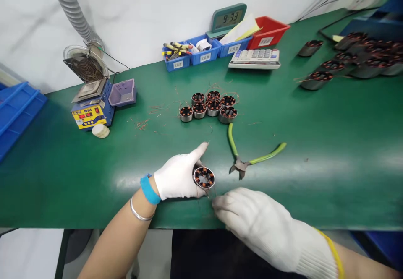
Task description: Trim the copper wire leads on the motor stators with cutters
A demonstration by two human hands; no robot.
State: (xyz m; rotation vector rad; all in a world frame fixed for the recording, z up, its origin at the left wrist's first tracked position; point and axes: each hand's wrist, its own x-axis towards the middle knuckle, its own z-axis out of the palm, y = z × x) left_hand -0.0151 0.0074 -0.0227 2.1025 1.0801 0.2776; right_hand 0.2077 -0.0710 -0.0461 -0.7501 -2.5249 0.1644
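My left hand [179,176], in a white glove with a blue wristband, is wrapped round a motor stator [204,177], a metal ring with copper windings inside. Thin copper wires trail from its lower edge. Just right of those wires is my right hand [252,216], in a knitted white glove, its fingertips pressed together; whether a wire is between them I cannot make out. Green-handled cutting pliers [241,165] lie spread on the green table above my right hand. Beyond them stands a group of several similar stators [214,106], loose wire ends sticking out.
At the left are a solder pot [91,111], a purple tray [123,93] and a blue bin [19,111]. Wire scraps [142,124] litter the table [110,178]. Small blue boxes [205,56], a red box [267,31] and a calculator [255,58] line the wall. More stators [316,80] crowd the right.
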